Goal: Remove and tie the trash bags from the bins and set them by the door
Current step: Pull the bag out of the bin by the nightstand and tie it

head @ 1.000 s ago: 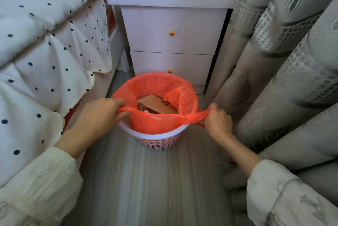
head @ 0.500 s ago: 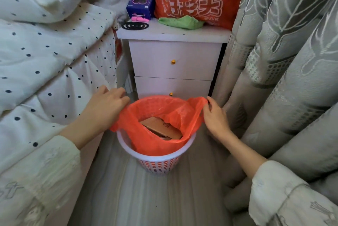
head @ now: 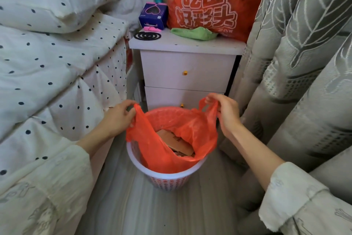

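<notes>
The bin (head: 167,179) stood at the frame's lower centre, on the floor (head: 133,212), with the nightstand (head: 186,71) just behind it. The bag (head: 171,149) sat in the bin, a box (head: 176,142) inside it. My left hand (head: 118,118) held the bag's left edge, my right hand (head: 226,112) its right edge, both above the rim. The bed (head: 57,67) filled the left of the frame, the curtain (head: 304,63) the right. On the nightstand top lay a coil (head: 147,35) at left, a cloth (head: 194,33) at centre, a carton (head: 153,16) behind the coil, and a sack (head: 213,2) behind the cloth.
</notes>
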Demonstrator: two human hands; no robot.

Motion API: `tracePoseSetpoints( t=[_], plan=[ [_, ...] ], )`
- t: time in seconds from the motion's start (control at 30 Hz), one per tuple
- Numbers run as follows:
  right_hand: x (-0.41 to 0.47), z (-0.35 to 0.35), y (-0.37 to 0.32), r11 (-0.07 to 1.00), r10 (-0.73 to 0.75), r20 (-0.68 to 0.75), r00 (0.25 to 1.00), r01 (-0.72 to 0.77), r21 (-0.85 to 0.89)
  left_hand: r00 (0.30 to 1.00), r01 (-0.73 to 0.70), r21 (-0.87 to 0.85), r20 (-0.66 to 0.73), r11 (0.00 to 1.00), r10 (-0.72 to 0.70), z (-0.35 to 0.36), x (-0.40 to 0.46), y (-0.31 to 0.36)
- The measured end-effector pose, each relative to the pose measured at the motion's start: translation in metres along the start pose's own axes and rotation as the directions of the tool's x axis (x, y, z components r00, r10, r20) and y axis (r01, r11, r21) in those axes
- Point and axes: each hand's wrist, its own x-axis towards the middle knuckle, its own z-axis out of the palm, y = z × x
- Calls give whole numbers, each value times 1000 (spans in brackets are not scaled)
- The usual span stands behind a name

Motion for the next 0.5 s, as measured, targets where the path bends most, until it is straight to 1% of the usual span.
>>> tracePoseSetpoints(
  t=[0.1,0.17,0.23,0.33,0.4,0.5],
  plan=[
    [-1,11,-14,998,-56,68,996,55,23,1000,-5,-127,-30,992,1,2,-1,0],
    [-1,15,-22,998,-57,92,994,56,18,996,-76,-171,-57,982,68,1,0,2],
    [-2,18,-30,999,-42,115,992,45,-24,982,-177,-154,-88,972,165,-3,2,4],
    [-4,24,-41,987,-48,174,984,74,-146,950,-306,-72,-85,949,300,-9,4,9],
    [-6,29,-49,989,-66,201,977,91,-117,914,-391,34,-105,920,392,-10,7,13],
    [-4,35,-61,991,-96,228,969,114,-65,814,-533,216,-133,818,565,-14,9,21]
  ],
)
